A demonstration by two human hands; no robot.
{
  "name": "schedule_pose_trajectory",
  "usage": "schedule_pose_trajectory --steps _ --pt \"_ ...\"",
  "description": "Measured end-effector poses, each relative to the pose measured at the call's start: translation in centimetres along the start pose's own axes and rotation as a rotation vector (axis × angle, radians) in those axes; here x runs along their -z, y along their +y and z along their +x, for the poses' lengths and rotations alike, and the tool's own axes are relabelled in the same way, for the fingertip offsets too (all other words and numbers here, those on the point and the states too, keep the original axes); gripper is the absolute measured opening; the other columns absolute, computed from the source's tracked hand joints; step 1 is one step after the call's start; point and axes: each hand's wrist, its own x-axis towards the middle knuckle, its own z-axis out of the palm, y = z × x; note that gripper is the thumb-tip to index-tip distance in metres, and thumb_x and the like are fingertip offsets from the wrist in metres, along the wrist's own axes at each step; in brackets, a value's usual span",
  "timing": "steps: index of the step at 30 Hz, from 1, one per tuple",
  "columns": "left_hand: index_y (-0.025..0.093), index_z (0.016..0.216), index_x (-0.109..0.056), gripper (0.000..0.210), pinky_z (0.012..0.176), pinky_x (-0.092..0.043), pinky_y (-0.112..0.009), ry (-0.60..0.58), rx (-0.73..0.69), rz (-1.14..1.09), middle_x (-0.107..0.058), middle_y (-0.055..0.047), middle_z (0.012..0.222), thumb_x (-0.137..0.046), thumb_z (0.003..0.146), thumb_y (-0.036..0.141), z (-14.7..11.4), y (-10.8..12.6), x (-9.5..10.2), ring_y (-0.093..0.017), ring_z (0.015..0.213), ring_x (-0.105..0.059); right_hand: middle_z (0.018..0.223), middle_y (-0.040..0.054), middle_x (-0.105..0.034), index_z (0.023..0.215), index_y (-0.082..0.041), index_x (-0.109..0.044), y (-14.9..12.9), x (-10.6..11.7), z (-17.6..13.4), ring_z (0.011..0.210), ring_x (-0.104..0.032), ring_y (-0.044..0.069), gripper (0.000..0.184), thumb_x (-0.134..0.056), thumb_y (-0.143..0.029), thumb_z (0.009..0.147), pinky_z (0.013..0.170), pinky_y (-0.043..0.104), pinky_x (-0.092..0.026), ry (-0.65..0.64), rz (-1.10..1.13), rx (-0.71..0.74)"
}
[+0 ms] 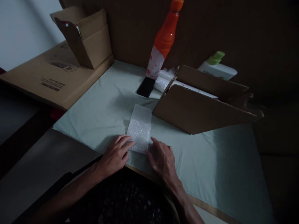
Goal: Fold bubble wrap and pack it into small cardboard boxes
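Observation:
A flat sheet of bubble wrap (pixel 140 127), possibly folded or in layers, lies on the pale green cloth near the table's front edge. My left hand (pixel 117 153) rests at its lower left corner, fingers stretched over the edge of the wrap. On the other side, my right hand (pixel 163 157) is at the lower right edge, thumb and fingers apart, with the thumb close to the corner. Neither hand grips the sheet. Whether anything lies inside the wrap, I cannot tell.
An open cardboard box (pixel 182 107) holding white items stands to the right. Behind are a black phone (pixel 146 87), rolled bubble wrap (pixel 161 83), an orange bottle (pixel 164 34) and a white bottle with a green cap (pixel 218 67). A cardboard bin (pixel 93 40) sits on a large carton (pixel 56 74) at left.

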Motion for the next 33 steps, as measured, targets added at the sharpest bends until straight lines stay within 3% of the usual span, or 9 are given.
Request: schedule_pose_trajectory --steps 3,5,11,15,18,20,26,30,33 --pt "0.021 0.126 -0.066 0.047 0.108 -0.049 -0.046 0.02 0.013 -0.042 -0.066 -0.009 0.131 -0.051 0.086 0.001 0.4 -0.3 -0.3 -0.026 0.125 -0.055 0.131 0.0155 -0.065 0.132 -0.019 -0.057 -0.5 0.6 -0.4 0.112 -0.061 0.029 0.048 -0.066 -0.022 0.085 0.088 0.044 -0.046 -0.075 -0.004 0.127" --pt "0.023 0.121 -0.069 0.044 0.106 -0.05 -0.046 0.057 0.03 -0.086 -0.069 -0.009 0.125 -0.051 0.087 0.002 0.8 -0.4 -0.3 -0.026 0.12 -0.058 0.14 0.0157 -0.061 0.126 -0.02 -0.062 -0.7 0.3 0.0 0.123 -0.057 0.032 0.042 -0.063 -0.016 0.085 0.093 0.047 -0.045 -0.102 -0.014 0.174" --pt "0.021 0.103 -0.075 0.026 0.088 -0.054 -0.039 0.13 0.117 -0.321 -0.076 -0.008 0.093 -0.053 0.091 0.014 0.7 0.1 1.0 -0.024 0.094 -0.067 0.095 0.0057 -0.077 0.114 -0.022 -0.067 -0.9 0.1 0.7 0.084 -0.068 0.021 0.029 -0.052 -0.008 0.094 0.078 0.038 -0.051 -0.131 0.152 0.141" --pt "0.024 0.105 -0.076 0.022 0.085 -0.054 -0.037 0.096 0.304 -0.425 -0.077 -0.007 0.094 -0.062 0.088 0.021 0.4 0.4 1.5 -0.024 0.087 -0.069 0.1 0.006 -0.075 0.13 -0.024 -0.059 -1.0 0.8 -0.5 0.082 -0.069 0.021 0.033 -0.054 -0.018 0.098 0.074 0.037 -0.056 -0.127 0.222 0.021" --pt "0.024 0.107 -0.076 0.023 0.09 -0.053 -0.039 0.102 0.363 -0.411 -0.076 -0.008 0.101 -0.065 0.086 0.022 1.0 0.2 0.9 -0.026 0.093 -0.069 0.111 0.011 -0.071 0.13 -0.023 -0.058 -1.1 1.0 -1.2 0.091 -0.068 0.024 0.033 -0.058 -0.023 0.097 0.077 0.039 -0.055 0.039 0.101 0.013" --pt "0.023 0.11 -0.075 0.025 0.093 -0.052 -0.041 0.092 0.346 -0.36 -0.076 -0.01 0.102 -0.064 0.087 0.022 1.6 0.0 0.3 -0.027 0.096 -0.069 0.117 0.0128 -0.069 0.128 -0.022 -0.058 -1.3 1.0 -1.3 0.099 -0.066 0.025 0.032 -0.06 -0.023 0.096 0.08 0.041 -0.053 0.1 0.026 0.06" --pt "0.022 0.121 -0.069 0.031 0.101 -0.051 -0.042 0.164 0.196 -0.205 -0.067 -0.011 0.122 -0.062 0.09 0.024 1.1 -0.3 0.3 -0.027 0.114 -0.063 0.125 0.0119 -0.07 0.122 -0.019 -0.063 -2.1 0.2 -0.4 0.116 -0.06 0.03 0.028 -0.06 -0.017 0.094 0.09 0.046 -0.047 -0.089 0.007 0.203" --pt "0.023 0.125 -0.066 0.037 0.108 -0.046 -0.047 0.1 0.007 -0.227 -0.065 -0.011 0.13 -0.064 0.088 0.021 -0.6 -0.2 1.2 -0.029 0.126 -0.057 0.107 0.0085 -0.077 0.118 -0.02 -0.065 -2.1 0.2 -0.2 0.098 -0.068 0.025 0.022 -0.056 -0.017 0.098 0.084 0.041 -0.049 -0.064 0.121 0.139" --pt "0.023 0.123 -0.068 0.035 0.1 -0.051 -0.042 0.054 0.052 -0.318 -0.073 -0.009 0.112 -0.057 0.091 0.015 -1.2 0.2 1.6 -0.025 0.112 -0.063 0.1 0.0065 -0.077 0.12 -0.024 -0.065 -2.2 1.0 -0.4 0.088 -0.069 0.023 0.024 -0.057 -0.019 0.098 0.08 0.04 -0.052 -0.152 0.245 0.066"
